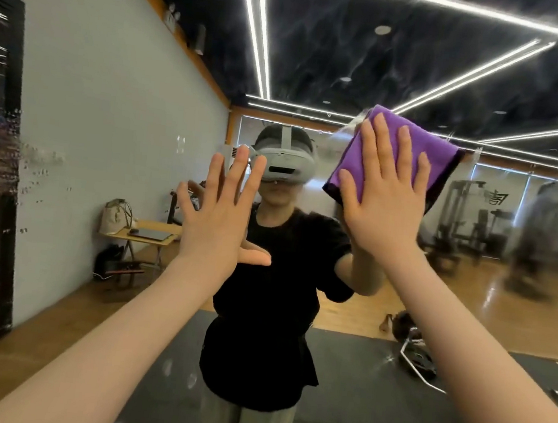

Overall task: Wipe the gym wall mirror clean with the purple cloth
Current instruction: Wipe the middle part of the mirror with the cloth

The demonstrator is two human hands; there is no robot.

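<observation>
Pressing the folded purple cloth (408, 149) flat against the wall mirror (117, 98) with the right hand (385, 202), fingers spread, pinning rather than clenching, likely to spread pressure. Bracing the empty left hand (222, 212) open-palmed at the glass, probably for balance.

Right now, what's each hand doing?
Left hand: open, empty, fingers spread.
Right hand: open, flat, pressing the purple cloth against the mirror.

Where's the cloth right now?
In the head view the purple cloth is upper right, pressed flat on the mirror under the right hand; the left hand is empty beside it.
</observation>
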